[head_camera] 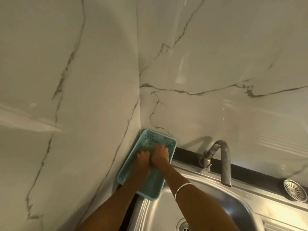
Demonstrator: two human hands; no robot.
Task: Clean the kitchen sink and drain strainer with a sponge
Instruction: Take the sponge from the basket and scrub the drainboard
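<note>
Both my hands reach into a teal plastic basket (pixel 133 161) in the corner left of the sink. My left hand (pixel 143 160) and my right hand (pixel 160 155) are side by side, fingers curled over a green sponge (pixel 148 147) that shows only partly beyond the knuckles. Blur hides which hand grips it. The steel sink (pixel 208 207) lies below right, with its open drain hole (pixel 184 225) at the bottom edge. The round drain strainer (pixel 294 190) rests on the sink rim at the far right.
A curved metal tap (pixel 221 162) stands behind the basin and arches over it. Marble-patterned walls meet in a corner right behind the basket. A dark counter strip (pixel 188 155) runs along the back wall. A bangle (pixel 181 189) circles my right wrist.
</note>
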